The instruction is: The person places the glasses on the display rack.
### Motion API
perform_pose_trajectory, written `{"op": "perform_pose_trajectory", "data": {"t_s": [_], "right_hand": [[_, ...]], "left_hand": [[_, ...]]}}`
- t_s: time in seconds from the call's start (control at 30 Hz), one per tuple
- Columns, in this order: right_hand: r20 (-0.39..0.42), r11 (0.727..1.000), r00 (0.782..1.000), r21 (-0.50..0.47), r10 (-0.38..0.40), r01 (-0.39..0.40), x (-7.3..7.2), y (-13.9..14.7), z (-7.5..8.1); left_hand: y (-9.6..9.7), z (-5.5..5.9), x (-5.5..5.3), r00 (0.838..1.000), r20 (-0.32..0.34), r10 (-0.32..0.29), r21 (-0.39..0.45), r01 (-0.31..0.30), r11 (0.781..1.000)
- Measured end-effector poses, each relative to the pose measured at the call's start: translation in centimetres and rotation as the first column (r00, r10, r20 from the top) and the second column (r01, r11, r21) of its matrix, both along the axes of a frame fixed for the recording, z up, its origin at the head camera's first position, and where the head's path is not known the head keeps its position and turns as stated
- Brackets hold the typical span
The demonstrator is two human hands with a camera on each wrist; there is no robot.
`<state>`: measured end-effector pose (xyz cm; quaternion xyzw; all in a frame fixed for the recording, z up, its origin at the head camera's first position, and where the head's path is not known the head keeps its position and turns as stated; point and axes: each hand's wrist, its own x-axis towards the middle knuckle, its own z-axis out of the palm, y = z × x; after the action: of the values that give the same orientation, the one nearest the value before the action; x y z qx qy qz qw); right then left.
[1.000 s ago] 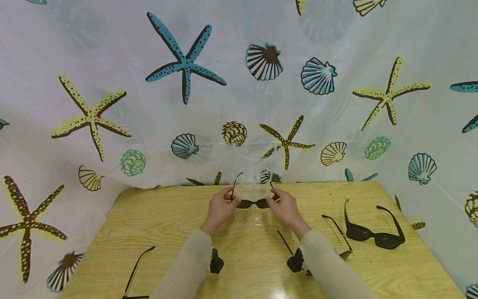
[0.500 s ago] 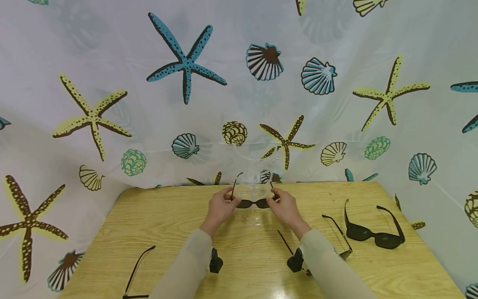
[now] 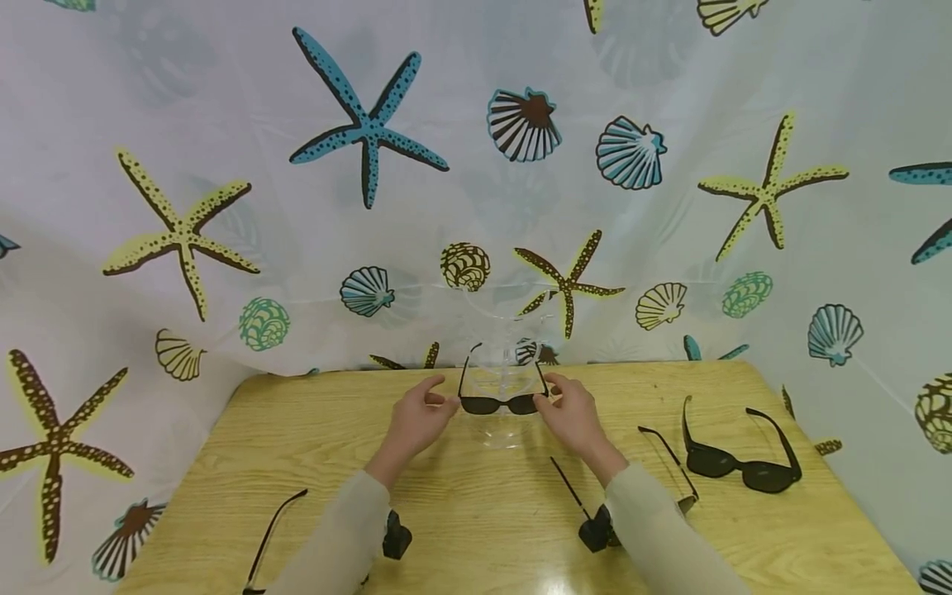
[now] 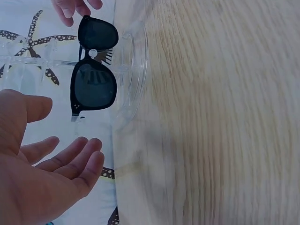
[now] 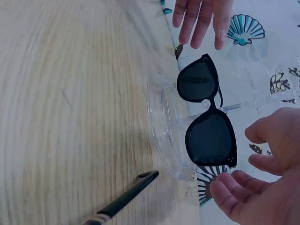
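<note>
Black sunglasses with dark lenses sit on a clear plastic display stand near the table's back edge, temples pointing to the rear. My left hand is off their left side, fingers loosely spread. In the left wrist view a gap shows between that hand and the frame's lower corner. My right hand is beside the right hinge, overlapping it in the head view. The right wrist view shows its fingers parted and apart from the dark lens.
Larger black sunglasses lie open at the right of the wooden table. Another pair is partly hidden behind my right sleeve. At the front left, a thin dark temple shows. A seashell-print cloth hangs behind.
Both hands have let go of the sunglasses. My left hand has moved away to the left; the right has shifted slightly outward. The sunglasses stay on the stand.
</note>
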<state>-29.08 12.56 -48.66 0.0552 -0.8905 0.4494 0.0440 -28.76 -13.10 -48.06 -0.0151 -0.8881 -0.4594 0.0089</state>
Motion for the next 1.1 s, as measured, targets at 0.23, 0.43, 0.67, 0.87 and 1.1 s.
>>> {"op": "perform_pose_trajectory", "data": {"t_s": [0.23,0.43,0.67,0.87,1.1], "right_hand": [[-0.069,0.999,0.997,0.006,0.033,-0.033,1.9,-0.3,0.5],[-0.092,0.996,0.992,-0.016,0.083,-0.085,3.6,-1.0,0.9],[-0.099,0.988,0.985,-0.052,0.140,-0.146,5.4,-2.2,0.7],[-0.108,0.971,0.968,-0.051,0.225,-0.232,6.9,-3.7,0.3],[-0.034,0.946,0.950,-0.084,0.311,-0.313,8.3,-5.4,-0.4]], "left_hand": [[-2.5,0.7,2.2,0.998,-0.024,-0.051,-0.051,0.050,0.997],[-5.9,1.1,4.7,0.997,-0.023,-0.069,-0.088,0.067,0.994],[-9.8,1.2,7.5,0.997,0.005,-0.075,-0.135,0.075,0.988],[-12.6,1.2,9.8,0.999,0.018,-0.044,-0.194,0.047,0.980],[-15.6,1.2,12.5,0.999,0.036,0.007,-0.265,0.003,0.964]]}}
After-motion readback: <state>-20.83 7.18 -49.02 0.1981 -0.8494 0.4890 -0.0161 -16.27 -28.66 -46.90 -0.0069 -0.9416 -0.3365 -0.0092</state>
